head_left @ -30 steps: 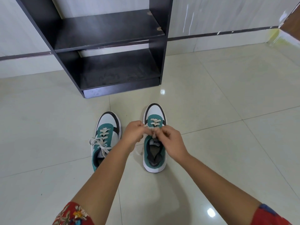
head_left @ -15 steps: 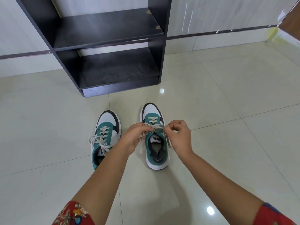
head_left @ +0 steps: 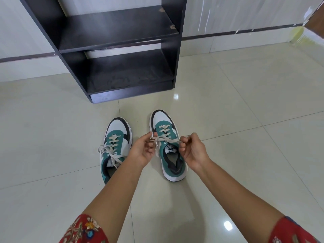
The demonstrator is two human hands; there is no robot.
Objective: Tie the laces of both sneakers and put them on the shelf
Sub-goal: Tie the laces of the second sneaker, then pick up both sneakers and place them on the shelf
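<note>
Two green, white and black sneakers stand side by side on the tiled floor, toes pointing toward the shelf. The left sneaker (head_left: 114,142) has its cream laces in a bow with ends lying across its tongue. Over the right sneaker (head_left: 169,146) its lace (head_left: 166,139) is stretched level between my hands. My left hand (head_left: 142,149) pinches one end beside the shoe's left edge. My right hand (head_left: 192,149) grips the other end in a closed fist at the shoe's right edge. The black shelf (head_left: 119,41) stands beyond the shoes, both boards bare.
Glossy pale floor tiles (head_left: 245,111) spread on all sides. A white wall with a dark stripe (head_left: 245,32) runs behind the shelf. A brown door edge (head_left: 317,20) shows at the far right corner.
My hands were together over the right sneaker's tongue; they have pulled apart sideways, drawing the lace taut across the shoe. The left sneaker has not moved.
</note>
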